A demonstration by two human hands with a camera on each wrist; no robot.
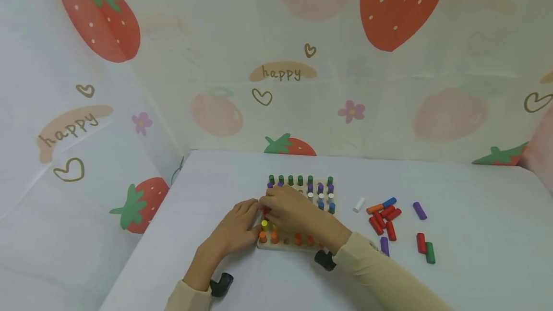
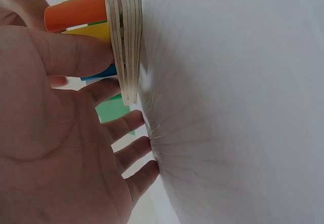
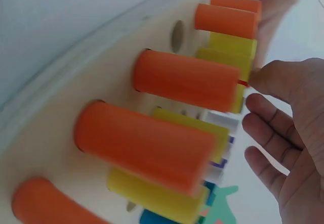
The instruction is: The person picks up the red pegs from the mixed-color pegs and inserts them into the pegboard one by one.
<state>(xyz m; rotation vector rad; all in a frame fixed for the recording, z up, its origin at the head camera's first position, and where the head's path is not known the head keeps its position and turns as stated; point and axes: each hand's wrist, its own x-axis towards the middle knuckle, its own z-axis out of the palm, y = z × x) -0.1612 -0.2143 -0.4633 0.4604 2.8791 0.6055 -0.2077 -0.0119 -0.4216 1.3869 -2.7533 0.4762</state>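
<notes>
A wooden pegboard [image 1: 294, 247] lies on the table with rows of coloured pegs standing in it. My right hand [image 1: 287, 208] reaches over its left side and pinches a red peg [image 1: 266, 213], mostly hidden by the fingers. In the right wrist view only a sliver of red shows by the thumb [image 3: 276, 80], beyond the orange pegs [image 3: 187, 80]. My left hand [image 1: 235, 227] rests along the board's left edge. Its thumb [image 2: 76, 54] and index finger touch that edge, the other fingers extended down to the table. Yellow pegs [image 1: 265, 225] stand beside the left thumb.
Right of the board lie loose pegs: a white one [image 1: 359, 204], an orange [image 1: 375, 209], a blue [image 1: 390, 202], several red [image 1: 376, 226], purple ones [image 1: 419, 210] and a green one [image 1: 430, 253]. A strawberry-print cloth [image 1: 345, 76] hangs behind the white table [image 1: 484, 220].
</notes>
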